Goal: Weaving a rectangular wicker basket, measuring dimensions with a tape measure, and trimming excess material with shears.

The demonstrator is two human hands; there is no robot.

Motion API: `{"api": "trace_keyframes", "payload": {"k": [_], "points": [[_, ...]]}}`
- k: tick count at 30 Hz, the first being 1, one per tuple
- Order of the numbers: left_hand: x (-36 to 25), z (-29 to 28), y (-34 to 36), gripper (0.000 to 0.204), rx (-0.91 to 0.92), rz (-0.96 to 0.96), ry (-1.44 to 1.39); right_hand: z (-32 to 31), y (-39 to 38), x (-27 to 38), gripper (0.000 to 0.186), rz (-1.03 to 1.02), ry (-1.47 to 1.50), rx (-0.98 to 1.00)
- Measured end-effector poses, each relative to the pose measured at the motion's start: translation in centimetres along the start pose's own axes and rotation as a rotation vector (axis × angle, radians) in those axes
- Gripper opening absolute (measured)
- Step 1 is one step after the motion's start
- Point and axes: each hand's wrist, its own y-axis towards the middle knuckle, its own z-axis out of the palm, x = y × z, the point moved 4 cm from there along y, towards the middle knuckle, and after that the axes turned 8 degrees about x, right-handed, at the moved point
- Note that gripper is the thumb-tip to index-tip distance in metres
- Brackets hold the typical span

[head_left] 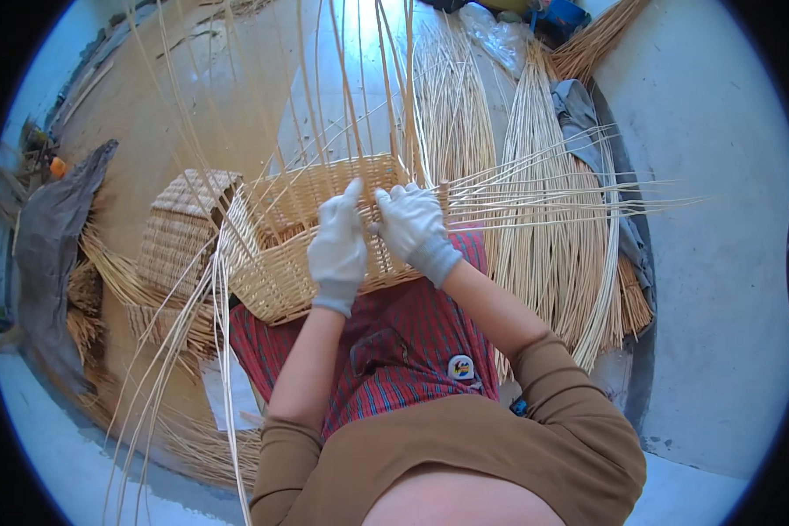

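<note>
In a white glove, my left hand (337,245) is at the near wall of a pale woven basket (276,285), its fingers mostly curled against the weave and blurred at the tips. Just to its right my gloved right hand (412,223) closes on the same wall near the rim, fingertips partly hidden. The basket rests on a red striped cloth (381,346) over my lap. Long upright rods rise from it, and loose strands fan out left and right.
A second woven piece (180,237) lies to the left, beside a dark crumpled cloth (44,254). Long pale rods (543,289) are bundled on the right. A plastic bag (491,35) and blue container (552,17) sit at the back. A pale wall (710,175) curves along the right.
</note>
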Motion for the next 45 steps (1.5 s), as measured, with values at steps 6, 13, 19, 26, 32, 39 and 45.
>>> {"api": "trace_keyframes", "payload": {"k": [6,13,19,26,32,39,45], "points": [[0.8,1.0,3.0,0.084,0.396,-0.226,0.199,2.7,1.2,-1.0,0.04,-0.098,0.139,-0.024],[5.4,-4.8,-5.5,0.042,-0.16,0.092,-0.046,-0.5,-1.3,2.0,0.042,0.182,0.97,-0.224],[13.9,-11.5,-12.9,0.06,-0.268,-0.234,0.57,-1.4,6.1,19.1,0.098,0.011,1.521,0.107],[16.8,-14.0,-11.9,0.075,-0.024,-0.292,0.538,7.9,12.5,21.9,0.133,0.784,1.51,0.07],[17.8,-13.8,-12.1,0.077,0.034,-0.363,0.475,4.1,11.7,23.5,0.039,0.078,1.844,-0.181],[19.6,-13.2,-12.2,0.076,0.027,-0.387,0.462,0.5,13.3,22.3,0.079,-0.116,1.37,0.334],[19.7,-12.3,-11.7,0.075,0.132,-0.538,0.533,-4.6,10.3,21.9,0.04,-0.454,2.09,-0.345]]}}
